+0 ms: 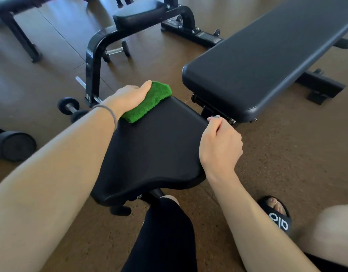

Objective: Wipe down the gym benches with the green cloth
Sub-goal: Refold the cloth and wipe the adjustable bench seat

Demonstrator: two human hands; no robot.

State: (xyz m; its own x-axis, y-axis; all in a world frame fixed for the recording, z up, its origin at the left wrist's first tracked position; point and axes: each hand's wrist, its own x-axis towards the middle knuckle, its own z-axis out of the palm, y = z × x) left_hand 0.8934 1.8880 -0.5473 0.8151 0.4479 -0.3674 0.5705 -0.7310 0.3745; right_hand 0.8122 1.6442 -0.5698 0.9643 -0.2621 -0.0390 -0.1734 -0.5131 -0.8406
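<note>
A black padded bench seat (155, 150) fills the middle of the head view, with the long black back pad (267, 61) stretching away to the upper right. My left hand (128, 96) presses a folded green cloth (149, 103) onto the seat's far left corner, fingers wrapped over the cloth. My right hand (220, 146) grips the seat's right edge near the gap between the two pads.
A second black bench frame (114, 36) stands behind on the brown floor. Dumbbells lie on the floor at the left (71, 108) and under that frame (116, 51). A dark roller (12, 144) sits at far left. My foot in a black slide (277, 214) is at lower right.
</note>
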